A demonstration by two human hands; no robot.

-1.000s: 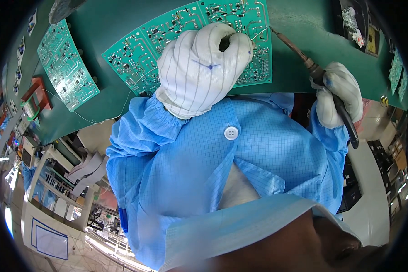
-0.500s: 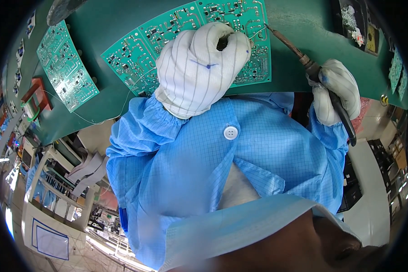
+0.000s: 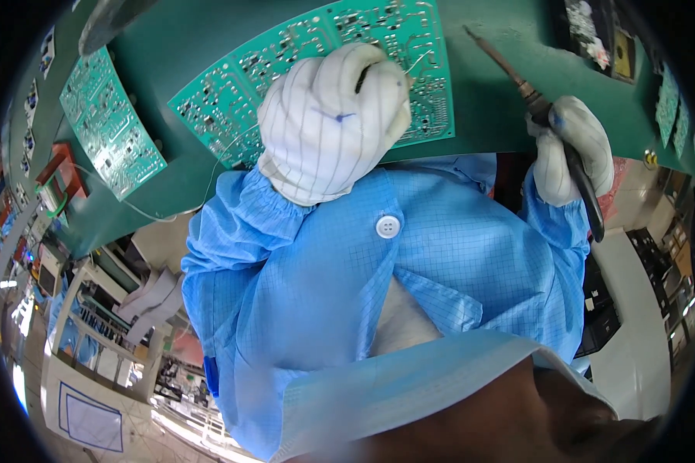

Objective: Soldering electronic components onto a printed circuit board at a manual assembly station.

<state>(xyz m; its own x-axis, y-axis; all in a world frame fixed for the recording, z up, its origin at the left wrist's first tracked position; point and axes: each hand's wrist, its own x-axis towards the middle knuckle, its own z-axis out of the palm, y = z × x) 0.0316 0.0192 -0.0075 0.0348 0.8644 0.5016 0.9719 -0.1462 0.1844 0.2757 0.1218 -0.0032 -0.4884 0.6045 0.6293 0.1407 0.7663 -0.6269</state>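
My left hand [image 3: 328,123], in a white striped glove, is closed over a thin solder wire [image 3: 415,63] and rests on a large green circuit board [image 3: 232,81] lying on the green bench mat [image 3: 486,108]. The wire's end pokes out over the board's right part. My right hand [image 3: 567,147], also gloved, grips the dark handle of a soldering iron [image 3: 517,77]. The iron's tip points up and left, held off the board's right edge. Blue coat sleeves cover both forearms.
A second green circuit board [image 3: 108,131] lies on the mat at the left. Smaller green boards [image 3: 668,100] sit at the far right edge. A dark tray with bits [image 3: 594,35] is at the top right. Shelves and racks show at the lower left.
The soldering iron has drawn back to the right, away from the board, with my right hand. My left hand stays on the board with the wire.
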